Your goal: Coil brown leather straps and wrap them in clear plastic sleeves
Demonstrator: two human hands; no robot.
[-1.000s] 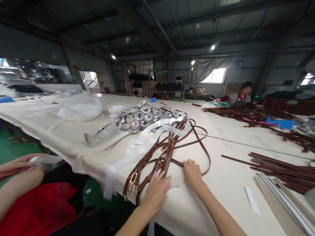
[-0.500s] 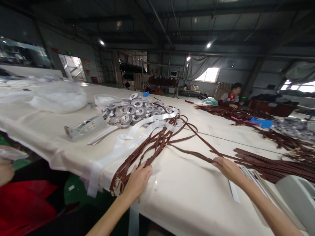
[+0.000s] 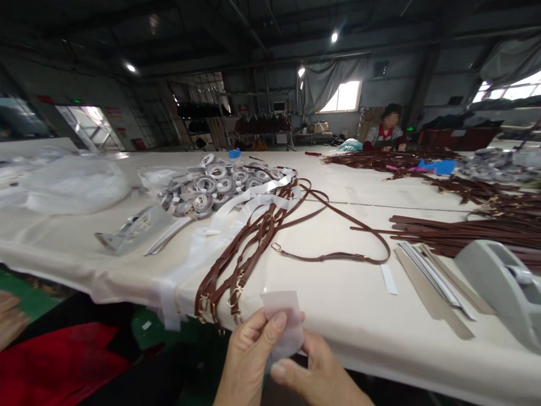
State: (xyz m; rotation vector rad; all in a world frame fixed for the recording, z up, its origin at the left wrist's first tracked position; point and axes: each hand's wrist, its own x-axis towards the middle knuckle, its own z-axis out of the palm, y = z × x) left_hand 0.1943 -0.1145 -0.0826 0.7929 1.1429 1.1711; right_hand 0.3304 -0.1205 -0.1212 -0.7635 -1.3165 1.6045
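Note:
At the table's front edge my left hand (image 3: 249, 344) pinches a translucent white strip (image 3: 281, 301) between thumb and fingers. My right hand (image 3: 310, 363) is at the strip's other side, its fingers curled against it and partly hidden behind it. Just beyond my hands lies a bundle of brown leather straps (image 3: 249, 239) with gold-coloured metal clasps at the near end. One single strap (image 3: 333, 257) curves away to the right, a metal ring at its tip. White translucent ribbon (image 3: 253, 194) crosses the far end of the bundle.
Coiled, wrapped straps (image 3: 215, 186) are piled behind the bundle. A grey tape dispenser (image 3: 499, 282) stands at right beside flat card strips (image 3: 439, 282). More brown straps (image 3: 456, 228) lie further right. One person (image 3: 384, 135) sits across; another person's hand (image 3: 10, 321) is at left.
Both my hands have left the brown straps and come together at the front edge, with a translucent strip in them. The single strap now lies on the table. The view has shifted.

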